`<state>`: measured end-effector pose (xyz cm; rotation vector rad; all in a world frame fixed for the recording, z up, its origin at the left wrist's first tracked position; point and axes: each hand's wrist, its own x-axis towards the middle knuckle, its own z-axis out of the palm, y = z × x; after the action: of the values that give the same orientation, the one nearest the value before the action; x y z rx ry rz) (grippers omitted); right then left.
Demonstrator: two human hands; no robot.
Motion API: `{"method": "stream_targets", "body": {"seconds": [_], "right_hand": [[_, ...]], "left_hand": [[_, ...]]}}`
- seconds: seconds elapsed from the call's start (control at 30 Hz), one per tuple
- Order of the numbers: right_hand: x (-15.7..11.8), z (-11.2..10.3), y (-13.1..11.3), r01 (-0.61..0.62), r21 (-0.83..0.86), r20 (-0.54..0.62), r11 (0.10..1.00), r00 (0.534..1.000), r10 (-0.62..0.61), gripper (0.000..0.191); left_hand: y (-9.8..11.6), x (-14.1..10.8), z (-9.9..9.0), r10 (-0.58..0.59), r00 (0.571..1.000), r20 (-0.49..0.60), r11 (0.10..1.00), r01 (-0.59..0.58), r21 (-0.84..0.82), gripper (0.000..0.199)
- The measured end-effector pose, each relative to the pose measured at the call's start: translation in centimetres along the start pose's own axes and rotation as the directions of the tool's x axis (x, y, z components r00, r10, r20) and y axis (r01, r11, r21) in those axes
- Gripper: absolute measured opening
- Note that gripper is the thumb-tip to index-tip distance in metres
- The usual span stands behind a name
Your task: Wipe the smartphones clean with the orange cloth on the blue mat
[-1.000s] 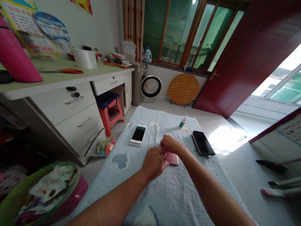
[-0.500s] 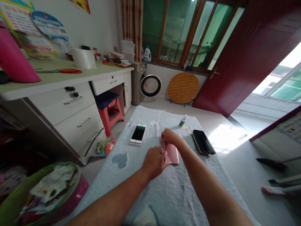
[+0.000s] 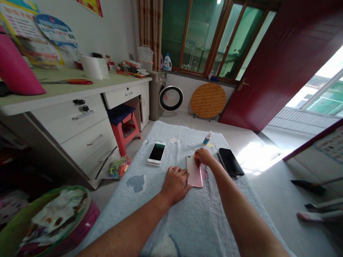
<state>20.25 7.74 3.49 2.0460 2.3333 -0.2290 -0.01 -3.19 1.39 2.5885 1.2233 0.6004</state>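
Left grip point(image 3: 175, 185), loosely spread, touches the face-down pink phone point(image 3: 194, 175). Right grip point(image 3: 197, 156), at its top: can't tell if pinching.

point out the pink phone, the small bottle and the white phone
pink phone point(image 3: 194, 175): head view, on the middle of its back
small bottle point(image 3: 206, 139): head view, on its body
white phone point(image 3: 157, 152): head view, on its dark screen

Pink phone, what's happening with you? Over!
Left hand at left edge of pink phone. Phone back side up. Right hand covers top right corner.
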Motion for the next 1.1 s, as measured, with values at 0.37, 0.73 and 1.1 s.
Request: {"method": "stream_targets", "body": {"seconds": [0.37, 0.73, 1.1], "right_hand": [[-2.2, 1.2, 0.3, -0.075, 0.138, -0.133, 0.988, 0.987, 0.094, 0.025], [-6.4, 1.7, -2.0, 0.134, 0.291, -0.056, 0.947, 0.991, -0.123, 0.021], [-1.2, 1.2, -2.9, -0.056, 0.208, -0.154, 0.977, 0.984, 0.090, 0.029]], "left_hand": [[-0.3, 0.3, -0.4, 0.027, 0.998, 0.063, 0.999, -0.025, -0.021, 0.033], [-0.5, 0.4, -0.2, 0.024, 0.997, 0.079, 0.999, -0.022, -0.030, 0.034], [-1.0, 0.3, 0.3, 0.045, 0.998, 0.048, 0.998, -0.043, -0.044, 0.038]]}}
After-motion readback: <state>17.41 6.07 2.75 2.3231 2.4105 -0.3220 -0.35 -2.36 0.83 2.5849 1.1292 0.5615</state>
